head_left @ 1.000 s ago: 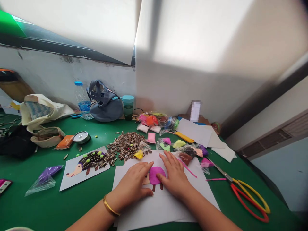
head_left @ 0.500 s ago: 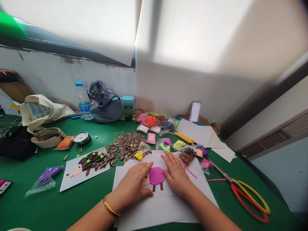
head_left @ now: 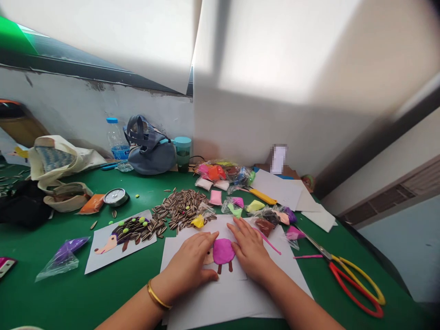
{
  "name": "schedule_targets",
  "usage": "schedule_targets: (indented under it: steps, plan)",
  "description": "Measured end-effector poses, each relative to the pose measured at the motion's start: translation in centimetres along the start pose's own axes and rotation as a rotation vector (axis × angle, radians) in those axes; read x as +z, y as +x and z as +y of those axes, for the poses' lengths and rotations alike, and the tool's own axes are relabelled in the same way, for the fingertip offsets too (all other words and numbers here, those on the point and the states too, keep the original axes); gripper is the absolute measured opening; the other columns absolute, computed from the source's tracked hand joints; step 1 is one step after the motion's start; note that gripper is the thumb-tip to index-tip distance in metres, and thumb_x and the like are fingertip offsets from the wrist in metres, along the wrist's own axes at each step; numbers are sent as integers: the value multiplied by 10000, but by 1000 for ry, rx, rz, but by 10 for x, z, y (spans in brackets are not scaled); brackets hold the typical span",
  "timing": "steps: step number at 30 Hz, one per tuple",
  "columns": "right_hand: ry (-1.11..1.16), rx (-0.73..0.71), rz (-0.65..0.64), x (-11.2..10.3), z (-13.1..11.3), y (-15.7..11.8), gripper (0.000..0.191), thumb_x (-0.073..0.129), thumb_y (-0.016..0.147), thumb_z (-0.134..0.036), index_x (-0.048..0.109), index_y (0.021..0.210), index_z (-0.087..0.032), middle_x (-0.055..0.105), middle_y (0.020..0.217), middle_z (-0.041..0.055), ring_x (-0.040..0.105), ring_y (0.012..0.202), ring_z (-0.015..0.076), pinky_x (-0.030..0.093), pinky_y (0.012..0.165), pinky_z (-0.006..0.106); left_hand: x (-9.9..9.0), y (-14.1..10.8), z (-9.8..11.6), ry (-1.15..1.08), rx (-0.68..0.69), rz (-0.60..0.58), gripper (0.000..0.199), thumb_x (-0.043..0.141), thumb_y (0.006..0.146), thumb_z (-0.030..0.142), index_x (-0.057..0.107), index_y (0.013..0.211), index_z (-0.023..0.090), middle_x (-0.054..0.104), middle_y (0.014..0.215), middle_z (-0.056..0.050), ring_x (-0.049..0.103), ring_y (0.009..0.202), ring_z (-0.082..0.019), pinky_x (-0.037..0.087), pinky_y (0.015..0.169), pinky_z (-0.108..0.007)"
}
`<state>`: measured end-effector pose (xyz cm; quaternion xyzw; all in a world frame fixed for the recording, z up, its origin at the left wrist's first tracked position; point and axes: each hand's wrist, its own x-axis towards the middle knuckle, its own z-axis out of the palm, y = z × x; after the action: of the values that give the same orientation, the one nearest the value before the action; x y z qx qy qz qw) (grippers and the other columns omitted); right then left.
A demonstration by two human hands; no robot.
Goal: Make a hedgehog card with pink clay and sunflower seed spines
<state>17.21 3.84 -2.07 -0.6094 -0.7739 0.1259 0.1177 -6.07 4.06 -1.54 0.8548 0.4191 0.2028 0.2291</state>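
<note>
A flat magenta clay oval [head_left: 223, 251] with two brown clay legs [head_left: 230, 266] lies on white paper [head_left: 220, 300]. At its left side is a peach clay piece [head_left: 208, 258], partly covered by my left hand [head_left: 190, 259]. That hand rests on the paper with its thumb apart from the fingers and holds nothing. My right hand [head_left: 252, 247] lies at the oval's right edge, fingers spread, index and thumb near the clay. Left of the paper, a card [head_left: 99, 259] bears a hedgehog figure with a peach face and a back of seeds and green dots.
Sunflower seeds [head_left: 184, 206] are heaped behind the paper. Clay packets [head_left: 216, 197] and a yellow cutter [head_left: 263, 196] lie farther back. Large scissors [head_left: 357, 279] lie at right beside a pink strip [head_left: 308, 256]. A blue bag [head_left: 151, 153] and bottle [head_left: 118, 142] stand at the wall.
My right hand has shifted very slightly to the left and its fingers have moved a little. My left hand stays almost in place.
</note>
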Motion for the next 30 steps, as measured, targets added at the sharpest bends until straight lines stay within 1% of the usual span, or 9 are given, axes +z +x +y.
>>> schedule_targets:
  steps: [2,5,8,10,13,17,21,25,30]
  plan:
    - [38,0,63,-1,1,0,495,391,953,-248,443,1442,-302,345,1571,30,271,1459,243,286,1141,542,0,0,-1,4,7,-7,964,905,584,326,437,1427,301,567,1388,-108,516,1288,-349,420,1088,-552]
    - [68,-29,148,-7,3,-3,425,408,937,-219,575,1322,-286,445,1510,34,341,1417,264,314,1115,545,0,-1,-2,12,18,-9,935,904,599,332,455,1418,299,564,1396,-111,509,1298,-349,423,1088,-549]
    - [58,-160,136,-13,1,-8,354,484,903,-207,668,1191,-300,579,1393,27,427,1349,288,324,1086,549,-1,-2,-1,21,28,-18,932,906,605,324,452,1418,297,569,1392,-109,509,1299,-342,429,1084,-543]
    - [47,-237,89,-14,-1,-12,369,507,896,-206,659,1215,-311,616,1351,28,449,1327,300,317,1074,566,-2,-2,-1,25,33,-23,944,912,598,319,448,1420,294,567,1394,-111,510,1298,-339,428,1085,-541]
    - [30,-265,35,-14,-3,-15,409,506,901,-213,619,1279,-318,590,1385,26,426,1346,315,300,1067,591,-4,-1,1,41,29,-35,979,921,580,310,433,1429,285,554,1406,-120,505,1300,-343,418,1090,-546]
    - [20,-250,57,-14,-3,-15,389,504,898,-216,638,1250,-312,585,1390,26,429,1341,311,294,1069,578,-7,0,2,107,22,-22,1006,944,531,320,459,1410,258,594,1346,-127,529,1256,-361,417,1073,-564]
    - [0,-360,85,-18,-1,-15,389,538,866,-201,653,1214,-335,593,1381,-1,431,1333,307,299,1050,537,-13,-3,3,161,9,5,954,937,547,317,486,1385,247,654,1238,-115,585,1164,-350,460,1020,-546]
    - [-12,-498,51,-19,0,-16,348,563,879,-249,649,1197,-362,584,1391,-41,413,1349,297,296,1033,496,-17,-8,3,185,16,-23,908,913,603,300,471,1390,203,632,1290,-143,576,1196,-334,436,1057,-545]
    - [-63,-527,42,-17,-2,-15,347,541,914,-273,623,1239,-365,563,1415,-43,382,1375,291,265,1050,489,-15,-9,4,235,21,-90,884,902,623,281,470,1390,203,591,1363,-152,546,1259,-330,395,1101,-563]
